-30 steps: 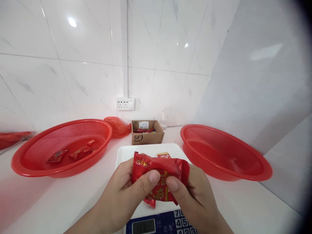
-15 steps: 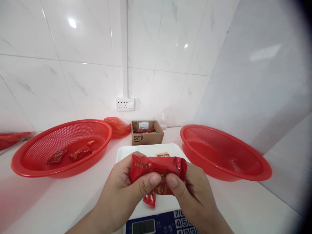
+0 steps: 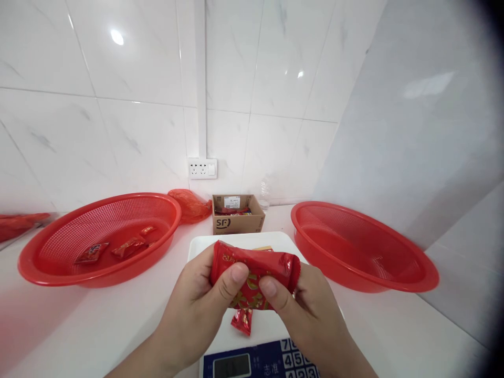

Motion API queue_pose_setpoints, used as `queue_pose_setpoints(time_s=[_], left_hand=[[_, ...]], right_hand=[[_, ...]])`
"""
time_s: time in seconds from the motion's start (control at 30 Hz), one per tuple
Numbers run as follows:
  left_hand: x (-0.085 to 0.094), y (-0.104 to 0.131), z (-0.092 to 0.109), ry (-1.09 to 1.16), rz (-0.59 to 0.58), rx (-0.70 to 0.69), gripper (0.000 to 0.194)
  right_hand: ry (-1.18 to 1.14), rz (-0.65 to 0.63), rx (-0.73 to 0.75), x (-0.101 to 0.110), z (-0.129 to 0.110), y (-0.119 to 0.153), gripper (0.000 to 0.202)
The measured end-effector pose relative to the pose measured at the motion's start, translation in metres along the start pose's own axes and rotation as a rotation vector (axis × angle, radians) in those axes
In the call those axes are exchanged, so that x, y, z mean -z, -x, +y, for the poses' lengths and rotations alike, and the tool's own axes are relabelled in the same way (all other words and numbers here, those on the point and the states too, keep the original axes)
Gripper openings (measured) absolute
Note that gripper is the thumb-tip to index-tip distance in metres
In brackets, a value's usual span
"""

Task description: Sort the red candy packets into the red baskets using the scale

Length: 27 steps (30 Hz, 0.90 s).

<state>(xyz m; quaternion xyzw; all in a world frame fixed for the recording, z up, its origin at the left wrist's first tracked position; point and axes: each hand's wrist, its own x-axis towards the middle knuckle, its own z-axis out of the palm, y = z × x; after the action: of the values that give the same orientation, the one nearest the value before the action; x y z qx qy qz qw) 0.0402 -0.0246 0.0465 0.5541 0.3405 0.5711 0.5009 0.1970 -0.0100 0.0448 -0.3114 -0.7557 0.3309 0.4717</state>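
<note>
A red snack packet [image 3: 255, 260] with gold lettering is held level above a white scale pan [image 3: 205, 244]. My left hand [image 3: 200, 299] grips its left end, thumb pressed on the front. On the right end, my right hand [image 3: 311, 302] is closed in the same way, the two thumbs close together. Fingers behind the packet are hidden. Below it, a small red shiny wrapped sweet [image 3: 242, 320] lies on the pan. Another small packet with a yellowish edge [image 3: 263, 248] shows partly behind the held one. The scale's blue panel [image 3: 263, 362] has a display and number keys.
To the left stands a red plastic basket [image 3: 98, 202] with several red packets [image 3: 128, 247] inside. A second red basket [image 3: 366, 223] is on the right. At the back are an open cardboard box [image 3: 238, 223], a red plastic bag [image 3: 189, 206] and a clear bottle [image 3: 264, 194] against the tiled wall.
Both thumbs have slid slightly apart and up on the packet, baring more gold lettering. The packet has tilted and risen a little in my hands.
</note>
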Motion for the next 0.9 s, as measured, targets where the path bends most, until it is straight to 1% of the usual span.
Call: queue_pose_setpoints(time_s=[0.1,0.17,0.23,0.33,0.43,0.5,0.63,0.77,0.9], left_hand=[[0.0,-0.004,0.001,0.044,-0.063,0.032,0.035],[0.0,-0.005,0.002,0.061,-0.071,0.071,0.032],[0.0,-0.006,0.003,0.088,-0.067,0.085,0.027],[0.003,-0.007,0.006,0.092,-0.032,0.063,0.026],[0.007,-0.008,0.007,0.018,-0.001,0.066,0.026],[0.008,-0.008,0.006,-0.005,-0.01,0.059,0.027],[0.008,-0.009,-0.002,0.011,-0.023,0.02,0.028],[0.007,-0.009,-0.005,-0.002,-0.034,-0.026,0.026],[0.007,-0.01,-0.004,-0.04,-0.103,-0.031,0.027]], right_hand=[[0.012,0.131,-0.013,-0.002,0.002,-0.002,0.029],[-0.008,0.232,-0.032,-0.003,0.002,-0.003,0.031],[-0.051,0.272,-0.064,-0.004,0.002,-0.004,0.032],[-0.164,0.251,-0.093,-0.003,0.001,-0.006,0.034],[-0.226,0.259,-0.11,0.001,0.001,-0.007,0.037],[-0.208,0.256,-0.139,0.003,0.001,-0.007,0.033],[-0.169,0.176,-0.22,0.003,0.001,-0.006,0.027],[-0.15,0.17,-0.23,0.002,0.0,-0.005,0.029],[-0.199,0.138,-0.235,0.005,0.001,-0.004,0.033]])
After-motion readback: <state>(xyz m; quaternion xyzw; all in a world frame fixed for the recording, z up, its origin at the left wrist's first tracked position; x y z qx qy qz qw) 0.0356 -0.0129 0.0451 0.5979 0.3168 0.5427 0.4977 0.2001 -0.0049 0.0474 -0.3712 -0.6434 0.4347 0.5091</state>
